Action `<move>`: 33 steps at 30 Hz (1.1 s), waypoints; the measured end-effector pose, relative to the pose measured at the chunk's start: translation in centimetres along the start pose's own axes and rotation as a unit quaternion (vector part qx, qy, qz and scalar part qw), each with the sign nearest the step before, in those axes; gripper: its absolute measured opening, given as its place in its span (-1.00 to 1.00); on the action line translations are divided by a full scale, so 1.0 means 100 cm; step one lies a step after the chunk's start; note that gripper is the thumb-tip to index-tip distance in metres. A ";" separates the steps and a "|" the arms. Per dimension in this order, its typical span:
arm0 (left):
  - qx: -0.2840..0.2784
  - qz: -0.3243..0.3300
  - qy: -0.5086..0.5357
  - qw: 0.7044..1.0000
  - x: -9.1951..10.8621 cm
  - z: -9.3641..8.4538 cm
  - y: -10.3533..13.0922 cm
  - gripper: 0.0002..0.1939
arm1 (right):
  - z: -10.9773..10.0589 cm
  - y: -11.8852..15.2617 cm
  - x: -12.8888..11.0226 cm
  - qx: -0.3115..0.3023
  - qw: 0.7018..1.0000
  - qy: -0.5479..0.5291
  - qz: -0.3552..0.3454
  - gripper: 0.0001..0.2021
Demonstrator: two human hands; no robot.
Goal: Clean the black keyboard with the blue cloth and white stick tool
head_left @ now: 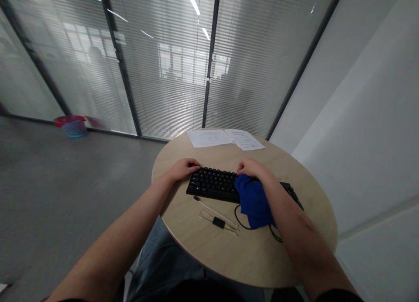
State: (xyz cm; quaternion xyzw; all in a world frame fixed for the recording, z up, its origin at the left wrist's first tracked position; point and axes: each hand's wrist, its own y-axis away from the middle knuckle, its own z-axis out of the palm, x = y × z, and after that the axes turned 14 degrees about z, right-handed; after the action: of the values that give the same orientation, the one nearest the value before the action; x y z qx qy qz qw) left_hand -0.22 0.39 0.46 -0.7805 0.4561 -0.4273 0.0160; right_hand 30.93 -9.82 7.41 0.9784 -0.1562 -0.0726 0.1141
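Observation:
A black keyboard lies across the round table. At its far left corner, my left hand has thumb and fingers closed on the edge. My right hand is curled over the keyboard's right half, gripping a blue cloth that drapes across the keys and down toward me. The cloth and my right forearm hide much of the keyboard's right side. Nearer to me lie a slim brush with a dark head and a wire tool with a black grip, possibly a keycap puller.
Two printed sheets of paper lie at the table's far side. A black cable loops out near the cloth. Beyond the table stand a glass partition with blinds and a white wall. A red and blue basket sits on the floor.

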 end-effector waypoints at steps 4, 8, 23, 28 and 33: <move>0.001 0.000 0.001 1.000 0.002 0.000 0.001 -0.61 | -0.003 0.004 -0.003 -0.003 1.000 0.016 0.004 -0.83; 0.000 0.002 0.004 1.000 0.002 0.000 0.000 -0.61 | -0.004 0.008 -0.005 -0.014 1.000 0.021 -0.005 -0.85; -0.002 -0.006 0.006 1.000 0.002 -0.001 -0.001 -0.58 | -0.031 0.020 0.024 -0.047 0.998 0.030 0.018 -0.81; 0.002 -0.009 0.005 1.000 0.001 -0.001 -0.002 -0.59 | -0.041 0.020 0.045 -0.049 0.998 0.029 0.029 -0.79; -0.003 -0.010 -0.020 1.000 0.003 -0.002 -0.002 -0.59 | -0.023 0.007 0.036 -0.055 0.998 0.002 -0.021 -0.76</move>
State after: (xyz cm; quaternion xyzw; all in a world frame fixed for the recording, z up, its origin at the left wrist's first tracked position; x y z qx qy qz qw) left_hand -0.15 0.33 0.83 -0.7931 0.4495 -0.4106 0.0186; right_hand 34.51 -11.11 9.45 0.9739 -0.1314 -0.0814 0.1662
